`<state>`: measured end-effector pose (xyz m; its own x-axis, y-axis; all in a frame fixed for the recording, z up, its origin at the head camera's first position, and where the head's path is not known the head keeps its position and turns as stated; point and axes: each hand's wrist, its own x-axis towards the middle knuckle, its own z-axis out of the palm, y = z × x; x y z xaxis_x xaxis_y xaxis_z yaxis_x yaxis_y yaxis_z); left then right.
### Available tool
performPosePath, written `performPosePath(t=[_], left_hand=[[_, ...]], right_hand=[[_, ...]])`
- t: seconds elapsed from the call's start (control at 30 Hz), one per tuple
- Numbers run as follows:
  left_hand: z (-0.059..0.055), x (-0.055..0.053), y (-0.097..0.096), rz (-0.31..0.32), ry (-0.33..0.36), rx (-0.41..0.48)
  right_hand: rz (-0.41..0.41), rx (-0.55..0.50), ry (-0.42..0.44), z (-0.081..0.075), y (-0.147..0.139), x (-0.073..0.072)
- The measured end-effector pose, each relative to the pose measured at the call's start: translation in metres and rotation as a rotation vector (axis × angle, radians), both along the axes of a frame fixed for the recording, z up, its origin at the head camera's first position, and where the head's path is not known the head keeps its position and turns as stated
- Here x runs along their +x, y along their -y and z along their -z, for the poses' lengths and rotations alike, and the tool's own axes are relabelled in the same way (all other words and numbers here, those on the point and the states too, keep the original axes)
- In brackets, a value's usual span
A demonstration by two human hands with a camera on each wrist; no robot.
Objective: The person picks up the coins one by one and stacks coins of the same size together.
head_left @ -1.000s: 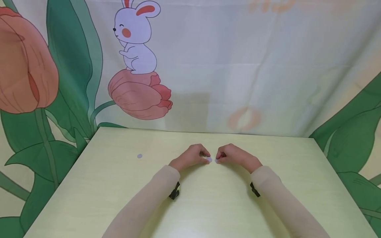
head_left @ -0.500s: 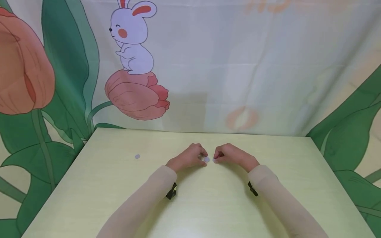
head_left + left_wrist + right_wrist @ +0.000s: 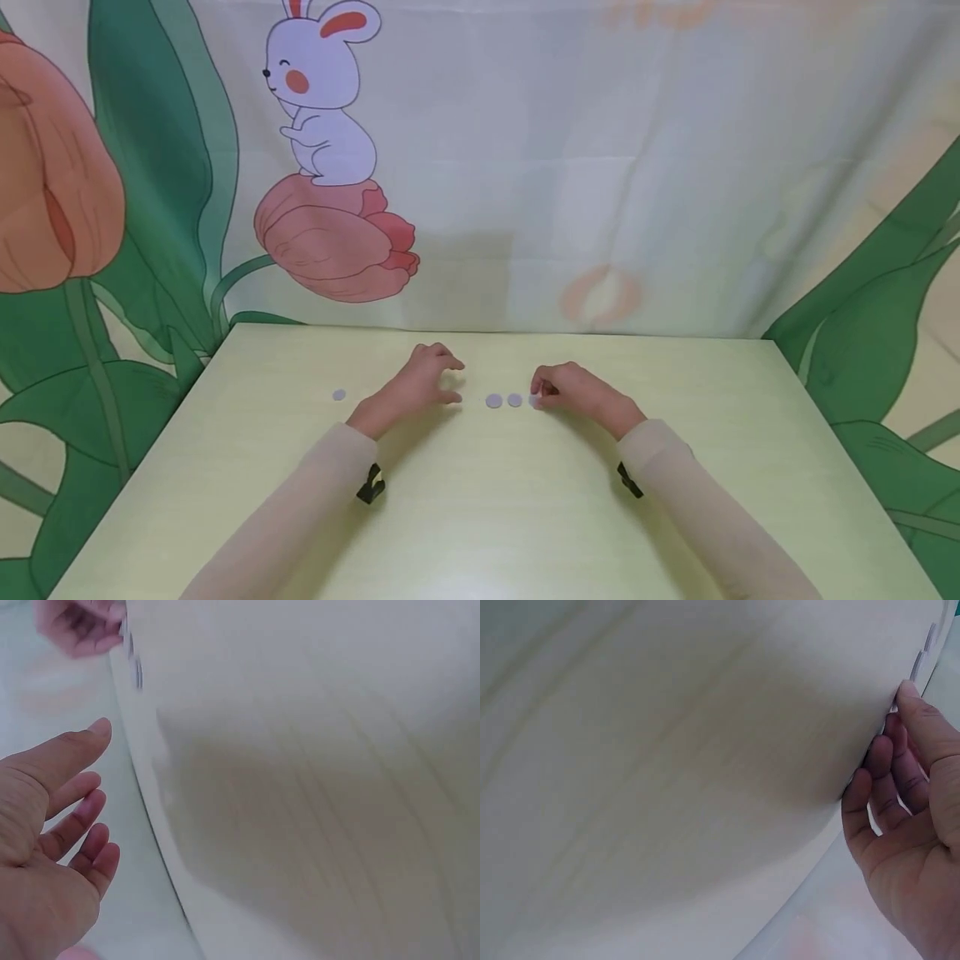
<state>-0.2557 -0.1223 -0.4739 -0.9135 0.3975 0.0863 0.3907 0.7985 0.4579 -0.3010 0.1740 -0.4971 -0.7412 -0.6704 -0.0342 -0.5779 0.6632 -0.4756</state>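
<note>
Two small pale-grey round discs lie side by side on the tabletop near its middle, a left disc (image 3: 493, 401) and a middle disc (image 3: 514, 400). At the right end of this row, my right hand (image 3: 581, 392) pinches a third disc (image 3: 534, 402), partly covered by the fingers. My left hand (image 3: 416, 383) is off to the left of the row, thumb and fingers spread, with nothing between them. Farther left lies a lone disc (image 3: 339, 395). In the right wrist view, the right hand (image 3: 907, 780) has its fingertips low at the table surface; two discs (image 3: 918, 665) show beyond the thumb.
The pale wood-look table (image 3: 480, 517) runs back to a printed cloth (image 3: 465, 167) with a rabbit and tulips, which hangs behind its far edge. Both sleeved forearms (image 3: 277, 517) reach in from the near side.
My left hand has let go of a disc and moved left, its fingers spreading. Its withdrawal leaves two discs uncovered. The right hand stays at its disc. The head view has shifted slightly.
</note>
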Motion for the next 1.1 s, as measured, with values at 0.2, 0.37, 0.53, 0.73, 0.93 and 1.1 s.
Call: performPosePath(t=[0.2,0.37,0.53,0.73,0.93,1.1], left_hand=[[0.000,0.011,0.055,-0.070,-0.043,0.014],[0.001,0.020,0.086,-0.130,-0.063,0.008],[0.001,0.028,0.107,-0.165,-0.044,0.015],[0.002,0.031,0.125,-0.210,0.019,0.037],[0.007,0.027,0.142,-0.265,0.082,0.040],[0.015,0.026,0.152,-0.290,0.133,0.033]], right_hand=[[0.053,0.016,0.020,0.001,0.001,0.003],[0.053,0.000,0.027,0.002,-0.001,0.004],[0.021,-0.013,0.009,0.006,-0.002,0.000],[0.012,-0.022,0.010,0.005,-0.002,0.000],[0.015,-0.039,0.017,0.005,-0.003,0.002],[0.014,-0.035,0.011,0.006,-0.004,0.003]])
